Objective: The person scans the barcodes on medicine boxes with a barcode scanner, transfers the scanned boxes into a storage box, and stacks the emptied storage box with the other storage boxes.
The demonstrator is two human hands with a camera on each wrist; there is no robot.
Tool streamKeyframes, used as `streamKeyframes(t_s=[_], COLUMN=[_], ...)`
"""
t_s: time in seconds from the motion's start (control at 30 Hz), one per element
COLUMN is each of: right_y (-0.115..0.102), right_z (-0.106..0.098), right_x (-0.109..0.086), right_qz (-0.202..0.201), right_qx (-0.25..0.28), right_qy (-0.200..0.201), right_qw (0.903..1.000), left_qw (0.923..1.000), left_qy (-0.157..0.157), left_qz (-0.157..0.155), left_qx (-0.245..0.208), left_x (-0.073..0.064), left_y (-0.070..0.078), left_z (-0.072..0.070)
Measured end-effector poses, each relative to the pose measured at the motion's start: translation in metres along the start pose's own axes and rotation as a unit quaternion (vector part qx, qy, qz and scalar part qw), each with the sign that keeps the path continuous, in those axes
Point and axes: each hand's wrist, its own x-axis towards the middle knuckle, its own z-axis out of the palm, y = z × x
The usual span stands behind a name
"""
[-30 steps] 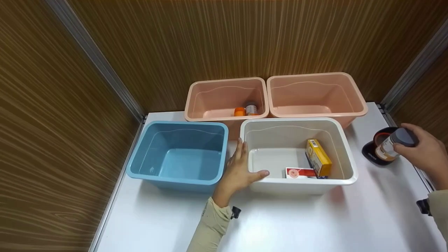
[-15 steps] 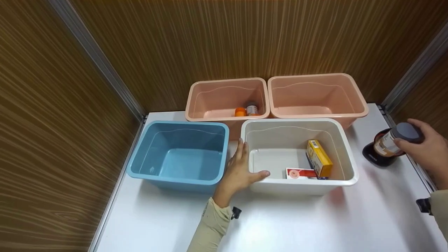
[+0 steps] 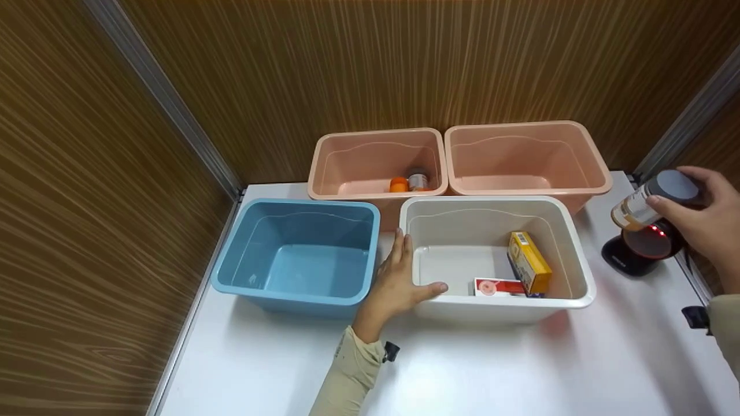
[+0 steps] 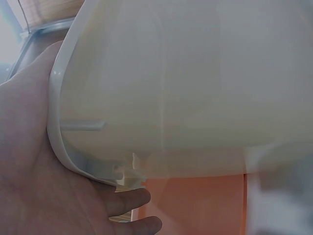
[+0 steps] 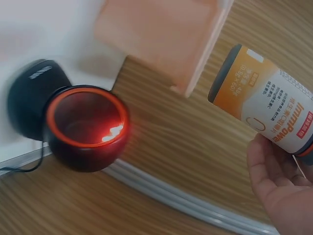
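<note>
In the head view my right hand (image 3: 717, 219) holds a vitamin bottle (image 3: 634, 209) by its dark grey cap, tilted in the air. The bottle's orange-and-white label shows large in the right wrist view, where the bottle (image 5: 271, 95) is well apart from the scanner. Below it stands a black barcode scanner (image 3: 627, 260), its round window (image 5: 83, 117) lit red. My left hand (image 3: 394, 286) rests against the near left corner of the white bin (image 3: 497, 312), fingers straight along its side and thumb over the front rim. That bin holds a yellow box (image 3: 527, 263) and a red-and-white box (image 3: 497, 287).
A blue bin (image 3: 295, 300) stands left of the white one. Behind are two pink bins; the left pink bin (image 3: 370, 136) contains an orange-capped bottle (image 3: 399, 185) and a grey-capped bottle (image 3: 417, 181), while the right pink bin (image 3: 520, 128) shows a bare floor. Wood-grain walls (image 3: 370, 63) enclose the table.
My right hand has lifted the vitamin bottle up and away from the scanner, whose red lights now show. The left hand has stayed on the white bin.
</note>
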Motion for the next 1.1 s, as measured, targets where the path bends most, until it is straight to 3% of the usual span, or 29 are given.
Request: streamKeyframes(t_s=[0.47, 0.8, 1.1], right_y=[-0.053, -0.088, -0.12], right_z=[0.023, 0.054, 0.086], right_x=[0.027, 0.043, 0.061], right_qz=[-0.049, -0.06, -0.084], right_qx=[0.009, -0.008, -0.015], right_qy=[-0.045, -0.13, -0.178], right_qw=[0.9978, 0.9896, 0.9803], left_qw=[1.0, 0.9999, 0.9999], left_qy=[0.001, -0.004, 0.0], left_qz=[-0.007, -0.011, -0.013], left_qx=[-0.007, 0.006, 0.002], left_x=[0.0, 0.0, -0.002], left_y=[0.002, 0.002, 0.004], left_z=[-0.002, -0.002, -0.004])
